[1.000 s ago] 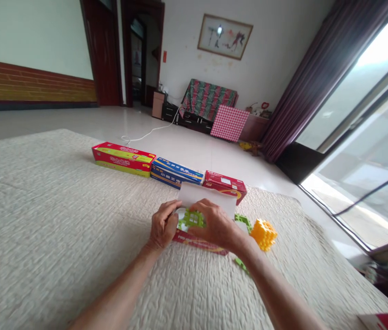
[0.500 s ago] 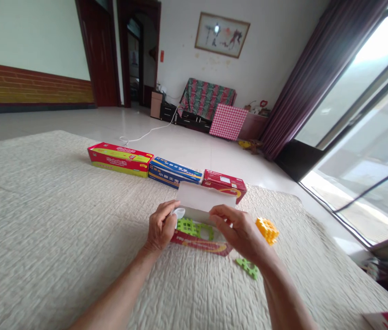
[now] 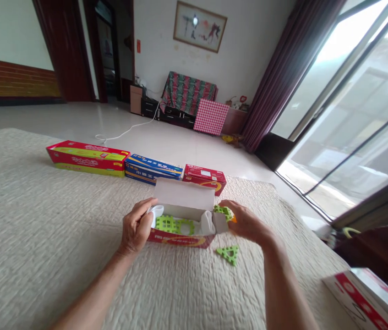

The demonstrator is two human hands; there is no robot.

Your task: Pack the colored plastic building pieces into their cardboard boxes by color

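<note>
An open red cardboard box (image 3: 180, 239) lies on the quilt, its lid flap (image 3: 184, 192) raised at the back. Green plastic interlocking pieces (image 3: 165, 224) are inside, with white spoon-like objects (image 3: 207, 223) at both ends. My left hand (image 3: 136, 225) is closed on the box's left end. Off the right end, beside the side flap (image 3: 220, 222), my right hand (image 3: 245, 222) grips a green lattice block (image 3: 223, 211). An orange block (image 3: 234, 219) is mostly hidden behind that hand. A green triangular piece (image 3: 228, 255) lies on the quilt in front of the box's right end.
Behind the box stand a red-yellow box (image 3: 89, 159), a blue box (image 3: 153, 168) and another red box (image 3: 204, 177) in a row. A white-and-red carton (image 3: 368, 298) sits at lower right. The quilt (image 3: 87, 220) covers the floor here.
My right hand has moved from inside the box out past its right end, now with a green lattice block in it. My left hand stays on the left end. The view has turned right.
</note>
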